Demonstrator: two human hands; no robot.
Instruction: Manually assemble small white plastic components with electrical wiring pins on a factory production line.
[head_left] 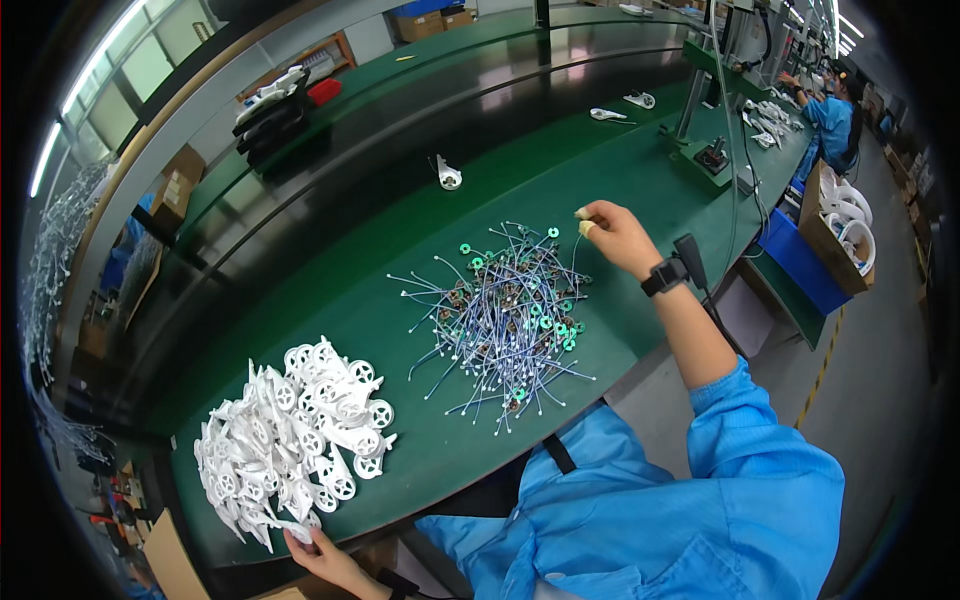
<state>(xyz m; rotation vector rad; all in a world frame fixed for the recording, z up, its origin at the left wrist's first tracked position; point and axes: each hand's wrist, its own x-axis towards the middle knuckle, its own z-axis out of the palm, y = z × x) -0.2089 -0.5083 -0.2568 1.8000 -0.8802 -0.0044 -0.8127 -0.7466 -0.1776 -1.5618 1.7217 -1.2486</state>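
My left hand (328,566) is at the near edge of a heap of white plastic parts (300,420), its thumb and fingers closed on one white plastic part (299,533). Each part in the heap has a spoked round end and a narrower arm. Up and to the right, my right hand (622,241) is raised beside a tangled pile of thin wires (490,325) with small green ring-shaped boards. Pale covers sit on its fingertips, which pinch a thin wire (577,252) hanging toward the pile.
Single white assemblies (449,178) lie farther back on the green table (400,235). A bench press (712,155) stands at the right, near a blue bin (800,262) and a box of white rings (850,235). Beyond it sits a co-worker in blue (832,120).
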